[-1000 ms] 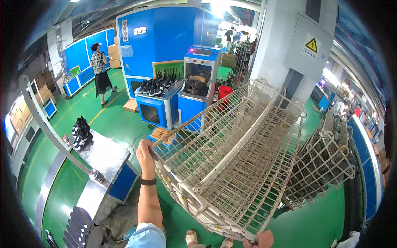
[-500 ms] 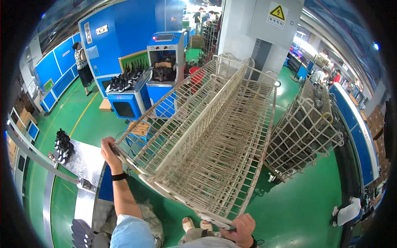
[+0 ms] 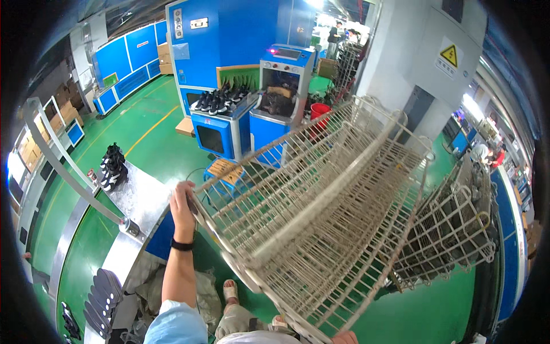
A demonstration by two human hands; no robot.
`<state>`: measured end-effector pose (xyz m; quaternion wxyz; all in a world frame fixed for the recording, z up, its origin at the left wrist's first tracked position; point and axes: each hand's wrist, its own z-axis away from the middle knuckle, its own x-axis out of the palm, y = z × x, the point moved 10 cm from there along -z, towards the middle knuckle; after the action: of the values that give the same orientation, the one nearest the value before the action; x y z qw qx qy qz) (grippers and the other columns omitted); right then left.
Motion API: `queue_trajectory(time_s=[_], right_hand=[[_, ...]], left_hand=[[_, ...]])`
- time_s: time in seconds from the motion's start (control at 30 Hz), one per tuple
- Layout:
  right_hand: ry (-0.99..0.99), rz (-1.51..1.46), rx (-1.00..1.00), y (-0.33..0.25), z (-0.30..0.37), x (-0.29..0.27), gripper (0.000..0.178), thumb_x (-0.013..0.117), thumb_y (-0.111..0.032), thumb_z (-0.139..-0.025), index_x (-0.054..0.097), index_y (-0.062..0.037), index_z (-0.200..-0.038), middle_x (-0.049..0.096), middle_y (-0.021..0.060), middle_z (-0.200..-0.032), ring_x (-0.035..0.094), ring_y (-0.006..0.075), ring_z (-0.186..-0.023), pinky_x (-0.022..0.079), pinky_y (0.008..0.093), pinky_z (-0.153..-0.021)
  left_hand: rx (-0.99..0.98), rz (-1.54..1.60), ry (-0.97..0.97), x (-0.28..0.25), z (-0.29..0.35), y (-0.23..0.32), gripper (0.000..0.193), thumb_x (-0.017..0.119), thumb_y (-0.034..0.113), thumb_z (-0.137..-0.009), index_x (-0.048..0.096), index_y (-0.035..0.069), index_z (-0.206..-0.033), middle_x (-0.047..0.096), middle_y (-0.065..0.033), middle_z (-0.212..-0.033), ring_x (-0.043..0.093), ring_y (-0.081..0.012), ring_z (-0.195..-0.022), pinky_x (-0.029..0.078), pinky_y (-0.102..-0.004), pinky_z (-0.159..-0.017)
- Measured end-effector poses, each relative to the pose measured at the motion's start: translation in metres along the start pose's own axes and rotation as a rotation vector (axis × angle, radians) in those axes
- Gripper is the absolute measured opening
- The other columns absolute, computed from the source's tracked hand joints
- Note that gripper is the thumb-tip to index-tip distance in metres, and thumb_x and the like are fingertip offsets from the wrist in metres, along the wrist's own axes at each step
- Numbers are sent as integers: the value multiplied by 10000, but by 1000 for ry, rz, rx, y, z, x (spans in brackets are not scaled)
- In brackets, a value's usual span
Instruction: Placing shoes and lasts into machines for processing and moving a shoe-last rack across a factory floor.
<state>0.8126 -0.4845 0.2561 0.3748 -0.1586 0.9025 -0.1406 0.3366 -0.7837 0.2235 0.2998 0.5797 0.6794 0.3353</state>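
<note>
In front of me stands a large, off-white wire rack (image 3: pixel 321 229) with rows of thin, worn-looking bars and a thick rail along its middle. No goods show in it. My left hand (image 3: pixel 183 212), with a black band on the wrist, is closed round the rack's near left corner. At the lower edge my right hand (image 3: pixel 345 337) shows only in part, closed at the rack's near right corner. The rest of that hand is cut off.
A second wire rack (image 3: pixel 452 235), loaded with dark items, stands to the right. At left, a metal bench (image 3: pixel 143 189) bears black-and-white shoes (image 3: pixel 113 166) and dark soles (image 3: pixel 103 301). Ahead are a blue machine (image 3: pixel 281 97), a red bucket (image 3: pixel 319 117), a stool (image 3: pixel 225 172) and a pillar (image 3: pixel 395 63).
The view has turned left, so the surroundings and the wire rack sit farther right. Both hands stay at the rack, the right one now mostly out of view. My feet have shifted.
</note>
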Motion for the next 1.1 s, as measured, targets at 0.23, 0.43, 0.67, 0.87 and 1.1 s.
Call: queue_trajectory(time_s=[0.23,0.43,0.67,0.87,1.1], right_hand=[[-110,307,172,13,40,-10,71,558,-85,-872,516,-67,-817,444,140,-683,413,287,-558,337,393,-502],[379,566,586,-2,94,-18,196,451,-128,-994,571,-38,-1119,569,168,-1003,541,315,-866,466,437,-812],[924,617,648,-16,77,25,319,426,-223,-1080,537,-26,-1305,577,172,-1201,550,317,-1049,457,443,-961],[1230,300,653,8,122,22,369,442,-243,-1087,519,-10,-1361,571,179,-1264,544,305,-1107,449,436,-987],[972,696,790,2,110,21,350,465,-199,-1071,544,-8,-1354,581,160,-1193,538,291,-1029,458,402,-938]], left_hand=[[269,15,-340,26,-5,27,336,483,256,-1041,563,19,-816,600,-144,-844,568,-317,-776,448,-419,-740],[168,267,-789,51,-38,9,429,524,360,-1040,680,-20,-913,672,-167,-946,643,-345,-908,513,-439,-823],[-478,450,-966,60,-8,-97,524,434,375,-1095,653,-18,-826,492,-50,-832,512,-166,-765,428,-308,-745],[-659,334,-845,58,-6,-95,295,450,186,-994,576,-47,-864,484,-54,-852,492,-171,-801,395,-293,-766],[-587,265,-940,54,-12,-90,304,396,175,-968,512,-34,-779,465,-58,-823,460,-203,-774,376,-309,-732]])
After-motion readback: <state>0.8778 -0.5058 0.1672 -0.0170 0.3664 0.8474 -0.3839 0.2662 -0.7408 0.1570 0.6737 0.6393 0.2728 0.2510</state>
